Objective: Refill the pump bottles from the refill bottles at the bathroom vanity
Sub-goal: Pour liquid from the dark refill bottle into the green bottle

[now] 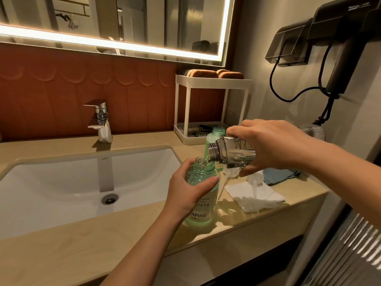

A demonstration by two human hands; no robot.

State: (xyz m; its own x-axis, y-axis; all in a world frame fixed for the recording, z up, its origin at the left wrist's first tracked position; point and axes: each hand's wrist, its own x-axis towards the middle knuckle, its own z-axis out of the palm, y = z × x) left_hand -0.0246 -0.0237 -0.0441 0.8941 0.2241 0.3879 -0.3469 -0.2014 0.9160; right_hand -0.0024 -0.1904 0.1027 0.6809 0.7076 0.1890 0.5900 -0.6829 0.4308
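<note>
Grip, left: your left hand [186, 195] is curled round the green bottle [203, 211], thumb across the front below the shoulder, fingers behind. The bottle stands upright on the counter [61, 254], at 3 o'clock of the basin [51, 182].

Grip, right: your right hand [274, 145] clasps the clear bottle [233, 152] round its body, fingers over the top and thumb beneath. It is tipped nearly level, its mouth just above the green bottle's open neck.

Green bottle: round, translucent plastic, threaded neck, no cap, white lettering. Pale green liquid fills the lower part.

Clear bottle: transparent, threaded neck, dark lettering. A little clear liquid lies along its low side, and a thin stream runs from the mouth into the green neck.

Second green bottle [213, 138]: same make, uncapped, upright at 12 o'clock of the first, behind the clear one.

Pumps [254, 178]: two, white plastic with long tubes, lying at 3 o'clock on a crumpled white tissue [259, 200].

Cloth [278, 176]: blue, folded, beyond the tissue.

Rack [214, 81]: white, two tiers, at 12 o'clock by the wall.

Tap [101, 120]: chrome, at 12 o'clock of the white basin.
</note>
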